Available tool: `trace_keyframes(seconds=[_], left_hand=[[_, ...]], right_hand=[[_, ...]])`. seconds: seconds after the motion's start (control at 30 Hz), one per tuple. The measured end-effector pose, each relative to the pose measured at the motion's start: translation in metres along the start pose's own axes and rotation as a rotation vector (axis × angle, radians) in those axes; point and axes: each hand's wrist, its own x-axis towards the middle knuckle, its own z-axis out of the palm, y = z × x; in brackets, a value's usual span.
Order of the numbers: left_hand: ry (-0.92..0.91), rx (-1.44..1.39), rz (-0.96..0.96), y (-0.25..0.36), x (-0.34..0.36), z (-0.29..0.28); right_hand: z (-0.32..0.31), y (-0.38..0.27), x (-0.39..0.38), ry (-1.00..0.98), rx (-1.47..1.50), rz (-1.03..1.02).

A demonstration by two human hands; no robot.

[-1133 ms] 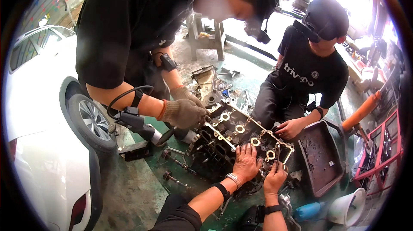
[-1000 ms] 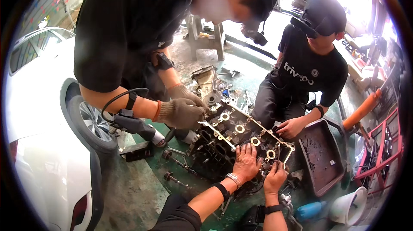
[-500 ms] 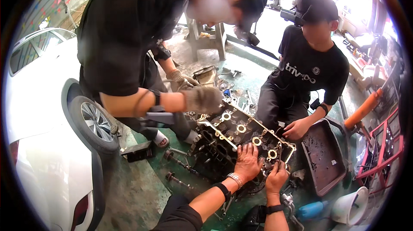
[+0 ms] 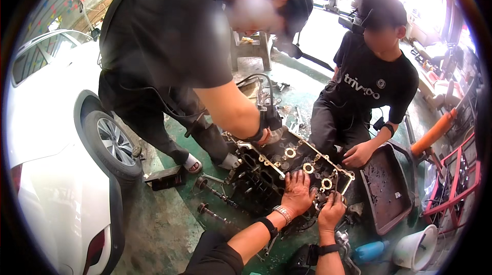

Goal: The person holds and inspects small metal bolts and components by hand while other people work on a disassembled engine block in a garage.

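A metal engine cylinder head with bright machined rims and several round openings lies on the floor before me. My left hand rests on its near edge, fingers stretched out and holding nothing. At the near right corner my right hand is closed, fingertips together against the metal; what it pinches, if anything, is too small to make out. Across from me, a co-worker in a black shirt bends over, with a gloved hand down at the far left end of the same part.
Camshafts lie on the floor to the left. A dark tray with small parts, a white bucket and a blue bottle are at right. A second person kneels beside the tray. A white car stands at left.
The bending co-worker's arm has swung right and down, bringing the gloved hand onto the far end of the cylinder head. My own hands have hardly moved.
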Motion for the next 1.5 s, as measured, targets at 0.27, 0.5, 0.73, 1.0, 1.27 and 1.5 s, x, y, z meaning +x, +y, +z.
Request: trace_keyframes(seconds=[0.27, 0.5, 0.73, 1.0, 1.27, 1.5], left_hand=[[0.006, -0.017, 0.005, 0.0003, 0.0001, -0.0005], [0.013, -0.024, 0.007, -0.0003, -0.0001, -0.0003], [0.025, -0.038, 0.008, -0.0007, -0.0003, 0.0010], [0.041, -0.038, 0.007, -0.0005, -0.0010, 0.0003], [0.042, -0.051, 0.006, -0.0003, -0.0002, -0.0011], [0.025, -0.052, 0.000, -0.0005, -0.0005, -0.0011]], right_hand=[[0.0002, -0.0032, 0.0015, 0.030, -0.014, -0.014], [0.0008, -0.0056, 0.0012, 0.042, 0.074, 0.027], [0.0010, -0.0010, 0.0008, 0.010, 0.050, 0.006], [0.0000, -0.0040, 0.0008, 0.016, 0.015, -0.014], [-0.0010, -0.0068, 0.0017, 0.013, -0.017, -0.034], [-0.0001, -0.0064, 0.0014, 0.008, 0.010, -0.028]])
